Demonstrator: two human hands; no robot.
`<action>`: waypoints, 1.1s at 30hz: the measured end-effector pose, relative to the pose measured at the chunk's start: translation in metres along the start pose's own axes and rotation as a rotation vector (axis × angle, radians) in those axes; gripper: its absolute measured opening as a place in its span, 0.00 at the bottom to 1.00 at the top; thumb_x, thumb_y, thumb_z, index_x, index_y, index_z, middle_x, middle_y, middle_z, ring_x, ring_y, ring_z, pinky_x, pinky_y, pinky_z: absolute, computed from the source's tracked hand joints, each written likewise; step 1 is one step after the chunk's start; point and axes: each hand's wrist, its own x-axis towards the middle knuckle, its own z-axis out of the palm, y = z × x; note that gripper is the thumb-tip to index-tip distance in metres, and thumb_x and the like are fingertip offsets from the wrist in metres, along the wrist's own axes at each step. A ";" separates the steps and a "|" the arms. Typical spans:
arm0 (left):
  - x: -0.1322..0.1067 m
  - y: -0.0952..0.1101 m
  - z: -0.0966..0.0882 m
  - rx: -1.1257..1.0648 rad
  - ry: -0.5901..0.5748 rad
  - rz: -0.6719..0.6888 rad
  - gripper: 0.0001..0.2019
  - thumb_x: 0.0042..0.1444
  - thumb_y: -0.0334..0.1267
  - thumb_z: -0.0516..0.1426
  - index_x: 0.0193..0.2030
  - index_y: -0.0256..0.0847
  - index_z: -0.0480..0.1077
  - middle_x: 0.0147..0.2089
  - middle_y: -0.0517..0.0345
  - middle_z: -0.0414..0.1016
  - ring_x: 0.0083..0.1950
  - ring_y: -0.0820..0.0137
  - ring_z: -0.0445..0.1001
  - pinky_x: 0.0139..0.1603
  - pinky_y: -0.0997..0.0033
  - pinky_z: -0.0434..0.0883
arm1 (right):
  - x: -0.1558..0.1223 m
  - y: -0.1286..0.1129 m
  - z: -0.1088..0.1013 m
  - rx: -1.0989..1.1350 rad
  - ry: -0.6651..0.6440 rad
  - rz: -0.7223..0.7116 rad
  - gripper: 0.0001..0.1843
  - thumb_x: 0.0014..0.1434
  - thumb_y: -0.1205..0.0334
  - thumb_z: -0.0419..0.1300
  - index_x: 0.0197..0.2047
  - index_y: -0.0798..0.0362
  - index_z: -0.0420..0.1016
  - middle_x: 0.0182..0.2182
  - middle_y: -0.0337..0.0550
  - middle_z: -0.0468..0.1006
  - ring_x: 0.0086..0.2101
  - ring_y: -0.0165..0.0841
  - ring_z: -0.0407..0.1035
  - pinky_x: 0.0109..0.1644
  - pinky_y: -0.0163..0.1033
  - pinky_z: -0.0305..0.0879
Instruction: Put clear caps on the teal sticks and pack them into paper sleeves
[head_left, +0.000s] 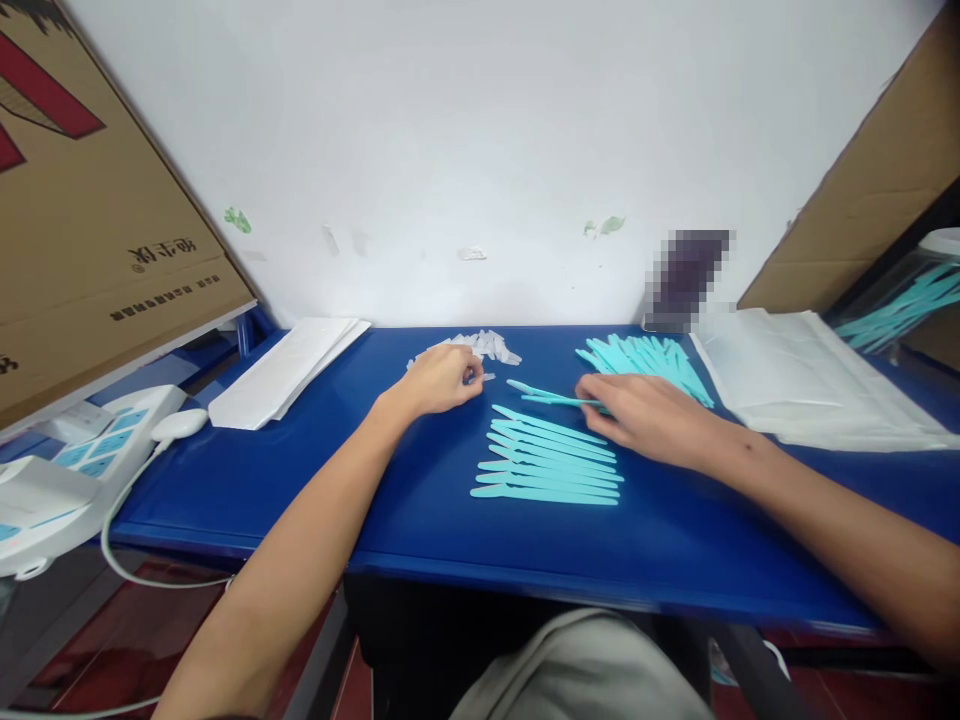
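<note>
Holding 1 teal stick (547, 397) in right hand (645, 415), left hand (439, 380) touches clear caps (487, 347).

The person is wearing light greyish-khaki trousers (585, 670), and the cloth is showing plain and smooth over the lap at the bottom edge of the view. Both forearms (315, 540) are showing bare from the frame edges down to the wrists, with short sleeves or none in sight. The left hand (442, 380) and the right hand (645, 415) are going ungloved, fingers (600, 385) uncovered.
</note>
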 end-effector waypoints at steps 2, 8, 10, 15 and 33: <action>-0.003 0.001 -0.005 -0.089 0.005 0.064 0.11 0.61 0.39 0.56 0.39 0.40 0.80 0.39 0.53 0.81 0.40 0.63 0.76 0.41 0.67 0.68 | 0.000 -0.002 -0.001 0.046 -0.014 0.056 0.12 0.71 0.57 0.44 0.44 0.50 0.66 0.31 0.44 0.77 0.25 0.36 0.66 0.29 0.40 0.50; -0.004 0.013 -0.007 -0.234 0.000 0.158 0.10 0.60 0.36 0.56 0.40 0.40 0.80 0.35 0.56 0.81 0.33 0.68 0.75 0.38 0.68 0.67 | 0.000 -0.008 -0.002 0.105 -0.036 0.093 0.14 0.73 0.54 0.39 0.45 0.49 0.62 0.31 0.44 0.77 0.27 0.37 0.67 0.29 0.40 0.49; -0.003 0.017 -0.004 -0.226 0.009 0.168 0.11 0.61 0.37 0.56 0.40 0.40 0.80 0.35 0.56 0.81 0.33 0.68 0.75 0.37 0.68 0.67 | 0.000 -0.008 -0.001 0.121 -0.049 0.087 0.14 0.73 0.55 0.39 0.43 0.48 0.61 0.29 0.42 0.75 0.25 0.36 0.66 0.29 0.40 0.48; -0.001 0.022 0.004 -0.225 0.016 0.214 0.11 0.62 0.36 0.55 0.41 0.40 0.80 0.37 0.54 0.82 0.35 0.67 0.76 0.40 0.66 0.68 | 0.000 -0.009 -0.001 0.157 -0.049 0.082 0.12 0.73 0.55 0.41 0.41 0.48 0.61 0.29 0.42 0.75 0.26 0.37 0.67 0.28 0.40 0.48; 0.000 0.036 0.010 -0.541 0.134 0.170 0.11 0.64 0.42 0.58 0.39 0.39 0.79 0.36 0.55 0.80 0.35 0.69 0.73 0.38 0.68 0.70 | 0.001 -0.009 -0.002 0.201 0.012 0.067 0.14 0.73 0.56 0.43 0.43 0.49 0.67 0.32 0.44 0.76 0.29 0.37 0.68 0.33 0.40 0.55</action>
